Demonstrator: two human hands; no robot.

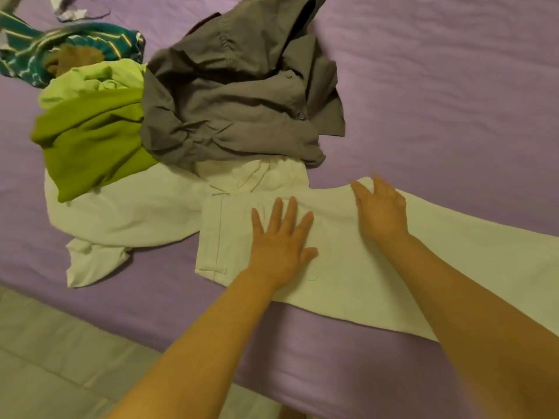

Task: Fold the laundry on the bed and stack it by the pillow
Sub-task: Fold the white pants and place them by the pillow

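Note:
White trousers lie flat along the near edge of the purple bed, waistband to the left, legs running off to the right. My left hand presses flat on the seat of the trousers, fingers spread. My right hand rests flat on their far edge, fingers straight. Behind lies a heap of unfolded laundry: a crumpled grey shirt, a lime-green garment, a white garment and a teal striped one. No pillow is in view.
A small white and dark cloth lies at the far left of the bed. Pale floor tiles show below the bed's near edge. The right half of the sheet is bare.

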